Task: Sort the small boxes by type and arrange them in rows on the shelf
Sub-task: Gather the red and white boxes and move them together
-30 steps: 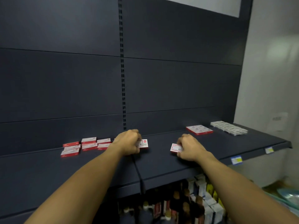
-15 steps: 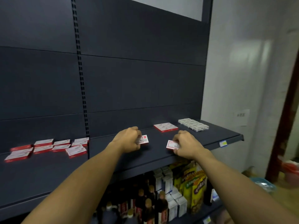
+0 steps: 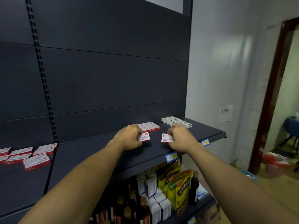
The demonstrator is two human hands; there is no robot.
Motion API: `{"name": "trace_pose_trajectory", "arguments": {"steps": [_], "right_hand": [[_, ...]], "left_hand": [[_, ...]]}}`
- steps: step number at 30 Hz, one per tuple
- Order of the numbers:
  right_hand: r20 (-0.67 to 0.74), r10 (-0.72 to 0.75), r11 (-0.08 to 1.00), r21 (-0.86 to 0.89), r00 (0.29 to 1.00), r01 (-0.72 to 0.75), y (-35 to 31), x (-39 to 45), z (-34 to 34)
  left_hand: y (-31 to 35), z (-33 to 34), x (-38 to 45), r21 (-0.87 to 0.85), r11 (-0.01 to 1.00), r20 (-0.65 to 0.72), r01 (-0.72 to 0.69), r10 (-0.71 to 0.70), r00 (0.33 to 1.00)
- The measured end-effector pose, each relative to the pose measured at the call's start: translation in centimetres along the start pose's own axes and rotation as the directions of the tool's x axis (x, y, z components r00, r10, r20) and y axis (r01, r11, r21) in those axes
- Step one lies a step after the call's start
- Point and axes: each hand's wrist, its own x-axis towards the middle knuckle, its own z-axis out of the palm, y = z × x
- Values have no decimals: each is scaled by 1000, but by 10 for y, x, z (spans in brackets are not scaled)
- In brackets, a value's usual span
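My left hand [image 3: 129,139] grips a small red-and-white box [image 3: 144,136] just above the dark shelf [image 3: 100,152]. My right hand [image 3: 181,137] grips a second red-and-white box [image 3: 166,137] beside it. Just behind them lies a short row of red-and-white boxes [image 3: 149,126]. A row of white boxes [image 3: 176,121] sits at the shelf's far right. Several more red-and-white boxes [image 3: 27,155] lie in a loose cluster on the left shelf section.
Price tags [image 3: 171,156] hang on the shelf's front edge. Below, a lower shelf holds dark bottles [image 3: 129,206], white cartons [image 3: 153,191] and yellow packets [image 3: 176,183]. A white wall and a doorway [image 3: 288,94] lie to the right.
Both hands, each with its box, have travelled right along the shelf, from beside the left cluster to just in front of the red-and-white row. My view has swung right with them.
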Motion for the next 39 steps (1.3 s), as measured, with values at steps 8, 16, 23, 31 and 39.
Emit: {"name": "trace_pose_trajectory", "arguments": {"steps": [8,16,23,31,39], "right_hand": [[-13,-9,1000,18,1000,9,58,50,19],[35,-48,997,56,998,46,105,119,54],[40,-67,991,123,997,61,128,164,85],[21,-150,962,234,989,141,140,189,120],[-8,-288,902,333,958,274,144,179,149]], "left_hand": [[-10,37,72,-69,996,-51,54,-58,997],[-30,69,149,-110,988,-54,105,-111,992],[-45,86,180,-103,981,-36,163,-168,985],[-47,102,175,-49,966,-106,253,-257,961],[-6,137,137,-6,918,-266,398,-385,884]]}}
